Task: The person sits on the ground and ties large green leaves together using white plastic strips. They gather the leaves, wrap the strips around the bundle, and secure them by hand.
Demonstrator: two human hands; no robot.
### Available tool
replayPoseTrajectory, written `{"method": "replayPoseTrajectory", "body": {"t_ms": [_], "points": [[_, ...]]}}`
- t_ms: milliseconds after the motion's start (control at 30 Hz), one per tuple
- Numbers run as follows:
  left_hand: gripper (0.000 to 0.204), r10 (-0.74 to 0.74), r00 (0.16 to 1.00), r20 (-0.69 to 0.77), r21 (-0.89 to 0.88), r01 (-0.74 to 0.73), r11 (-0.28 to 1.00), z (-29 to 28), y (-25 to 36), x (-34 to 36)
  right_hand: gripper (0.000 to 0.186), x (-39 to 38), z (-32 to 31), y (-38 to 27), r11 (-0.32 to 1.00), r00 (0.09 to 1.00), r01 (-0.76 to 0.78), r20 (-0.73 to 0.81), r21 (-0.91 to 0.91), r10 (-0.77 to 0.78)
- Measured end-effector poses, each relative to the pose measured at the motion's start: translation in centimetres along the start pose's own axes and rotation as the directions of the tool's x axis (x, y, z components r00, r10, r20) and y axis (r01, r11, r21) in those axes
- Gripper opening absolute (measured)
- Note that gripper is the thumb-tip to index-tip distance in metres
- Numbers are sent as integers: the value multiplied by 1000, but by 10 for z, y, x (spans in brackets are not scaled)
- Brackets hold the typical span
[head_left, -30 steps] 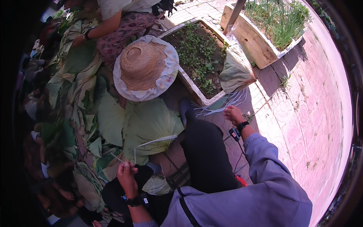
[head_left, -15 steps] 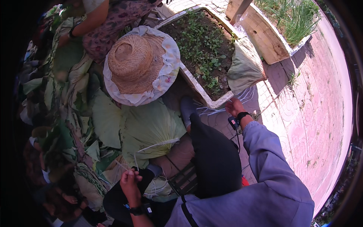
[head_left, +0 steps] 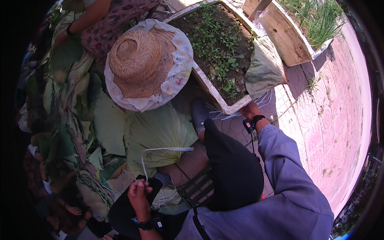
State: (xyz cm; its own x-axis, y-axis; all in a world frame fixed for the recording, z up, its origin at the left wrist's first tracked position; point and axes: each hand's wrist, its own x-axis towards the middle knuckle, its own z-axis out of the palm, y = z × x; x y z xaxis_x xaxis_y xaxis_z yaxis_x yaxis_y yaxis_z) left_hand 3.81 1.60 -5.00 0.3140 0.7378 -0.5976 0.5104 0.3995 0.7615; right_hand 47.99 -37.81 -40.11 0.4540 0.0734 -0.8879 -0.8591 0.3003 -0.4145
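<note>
My left hand is closed, its thumb and fingers pinching a thin white plastic strip. The strip rises from my fingers, bends, and runs across a large pale-green dried leaf bundle with pleated folds, lying before me. My right hand reaches to the near corner of a white-rimmed planter box, beside several loose white strips on the ground. Its fingertips are in shadow and partly hidden, so what they grip does not show. A folded dry leaf drapes over the planter's right side.
A straw hat with a pale frilled brim covers part of the leaves. Another person's arm is at upper left, above a long heap of leaves. A second planter with grassy plants stands far right. My knee rises between my hands.
My right hand has moved slightly further under the planter's corner, fingers less visible. The strip in my left hand now stretches straighter across the leaf bundle. The view has shifted slightly.
</note>
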Motion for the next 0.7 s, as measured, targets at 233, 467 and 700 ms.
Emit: {"method": "replayPoseTrajectory", "body": {"t_ms": [233,467,700], "points": [[15,24,1000,19,-12,-24,1000,0,2,-5,19,-49,-2,2,991,991,115,-54,-65,-119],[16,90,996,-10,38,-89,995,0,8,-12,10,-127,-21,8,960,963,244,-155,139,-222],[17,262,965,5,203,-257,945,-12,4,-14,5,-202,-35,2,901,960,279,-79,332,-268]]}}
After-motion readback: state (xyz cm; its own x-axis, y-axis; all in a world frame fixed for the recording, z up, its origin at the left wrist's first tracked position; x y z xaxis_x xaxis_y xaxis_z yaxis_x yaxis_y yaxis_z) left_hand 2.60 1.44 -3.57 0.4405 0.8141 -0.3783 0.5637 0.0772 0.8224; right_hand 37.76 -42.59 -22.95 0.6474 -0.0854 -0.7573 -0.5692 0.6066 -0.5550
